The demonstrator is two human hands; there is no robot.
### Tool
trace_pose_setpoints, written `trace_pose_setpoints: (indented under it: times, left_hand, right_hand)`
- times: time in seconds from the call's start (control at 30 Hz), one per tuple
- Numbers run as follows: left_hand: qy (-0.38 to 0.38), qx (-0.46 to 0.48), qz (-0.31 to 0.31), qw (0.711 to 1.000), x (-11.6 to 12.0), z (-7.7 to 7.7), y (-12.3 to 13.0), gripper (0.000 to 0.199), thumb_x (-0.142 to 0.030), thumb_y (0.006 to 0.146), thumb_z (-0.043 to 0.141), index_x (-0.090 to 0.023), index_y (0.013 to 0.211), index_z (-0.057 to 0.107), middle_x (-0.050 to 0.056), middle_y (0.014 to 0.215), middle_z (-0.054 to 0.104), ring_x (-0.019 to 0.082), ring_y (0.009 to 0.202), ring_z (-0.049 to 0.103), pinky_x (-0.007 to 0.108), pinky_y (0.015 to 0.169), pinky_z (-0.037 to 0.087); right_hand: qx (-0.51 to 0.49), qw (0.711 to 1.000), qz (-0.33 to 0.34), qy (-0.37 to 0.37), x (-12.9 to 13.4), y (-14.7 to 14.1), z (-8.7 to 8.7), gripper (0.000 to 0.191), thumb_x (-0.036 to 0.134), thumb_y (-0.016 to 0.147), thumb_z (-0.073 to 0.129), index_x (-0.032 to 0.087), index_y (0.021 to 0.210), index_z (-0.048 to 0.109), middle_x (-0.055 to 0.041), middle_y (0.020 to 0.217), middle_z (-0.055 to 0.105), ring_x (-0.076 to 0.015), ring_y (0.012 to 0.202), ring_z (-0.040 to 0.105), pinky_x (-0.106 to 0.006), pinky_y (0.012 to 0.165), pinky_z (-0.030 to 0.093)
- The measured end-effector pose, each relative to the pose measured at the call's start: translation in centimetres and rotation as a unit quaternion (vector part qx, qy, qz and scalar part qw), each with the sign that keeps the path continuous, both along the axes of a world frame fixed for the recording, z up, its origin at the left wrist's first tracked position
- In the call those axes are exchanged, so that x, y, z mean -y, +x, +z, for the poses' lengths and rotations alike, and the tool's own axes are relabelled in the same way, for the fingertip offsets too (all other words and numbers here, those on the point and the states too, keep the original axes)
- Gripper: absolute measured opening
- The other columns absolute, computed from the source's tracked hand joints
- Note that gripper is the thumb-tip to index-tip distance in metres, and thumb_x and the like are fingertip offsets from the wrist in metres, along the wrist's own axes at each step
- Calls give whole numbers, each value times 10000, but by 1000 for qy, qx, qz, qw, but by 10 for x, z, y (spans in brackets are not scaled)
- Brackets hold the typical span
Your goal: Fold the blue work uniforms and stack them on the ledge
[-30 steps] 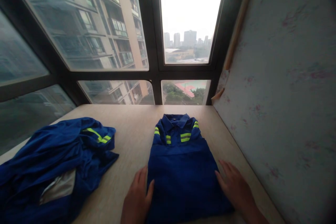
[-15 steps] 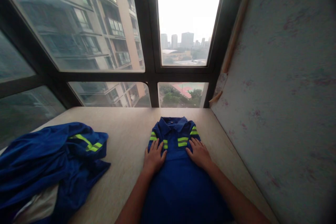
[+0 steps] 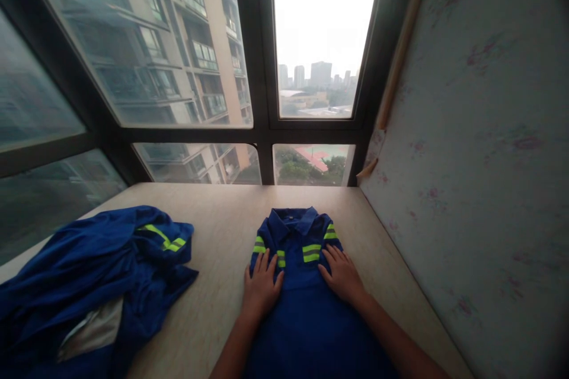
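Blue shirt [image 3: 306, 320] laid on window ledge [image 3: 217, 249]. Chest covered by left hand [image 3: 261, 287] and right hand [image 3: 342, 275], fingers [image 3: 265, 263] outspread, nothing gripped. Probably soft, light, easily creased; best held by both side edges.

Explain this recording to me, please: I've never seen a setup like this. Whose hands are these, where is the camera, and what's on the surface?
There is no machine here: one person works bare-handed, and the camera, worn on their head, looks forward and down.

The left hand and right hand appear to lie flat, fingers spread, on a blue cloth garment with a collar and yellow-green striped bands. Neither grips anything.

To the left, on the same pale, smooth surface, lies a crumpled blue cloth garment, also with yellow-green bands, showing a light grey patch.

Beyond stands a dark-framed glass window; on the right, a pale wall with pinkish flowers.
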State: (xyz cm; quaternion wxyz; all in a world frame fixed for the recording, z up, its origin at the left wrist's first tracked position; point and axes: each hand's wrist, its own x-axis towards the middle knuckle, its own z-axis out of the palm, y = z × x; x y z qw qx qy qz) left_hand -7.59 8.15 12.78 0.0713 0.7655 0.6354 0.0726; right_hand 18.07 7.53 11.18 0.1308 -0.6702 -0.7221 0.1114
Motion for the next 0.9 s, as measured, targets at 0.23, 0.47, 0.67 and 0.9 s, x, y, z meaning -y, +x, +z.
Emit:
trace_pose_setpoints:
  times: [0.23,0.47,0.67,0.9]
  left_hand:
    - [-4,37,-15,999,44,-11,-22,561,-410,938,445,-235,1472,451,113,1598,308,332,1486,246,644,1161,179]
    - [103,194,-136,966,68,-38,-92,506,-235,940,420,-291,1439,489,76,1561,401,257,1404,429,470,1131,400]
    - [195,44,-240,950,101,-35,-137,689,-61,869,434,-366,1486,395,21,1469,530,209,1300,552,342,1032,512]
    - [223,-70,-414,880,91,4,-127,646,10,886,419,-259,1473,413,69,1385,610,203,1256,585,378,1102,429]
  right_hand:
    - [-57,998,34,2,46,-1,-7,636,564,955,399,195,1470,458,-92,1564,380,-296,1465,291,-502,1208,212]
    - [-128,973,176,81,84,49,1,432,232,985,365,252,1351,593,-41,1487,497,-209,1417,397,-442,1184,334]
    - [-112,962,241,60,113,88,3,571,125,915,506,396,1417,489,38,1463,510,-216,1433,362,-445,1164,381]
    - [-76,963,255,46,109,86,-2,598,78,942,419,373,1463,415,32,1508,449,-207,1444,333,-454,1175,357]
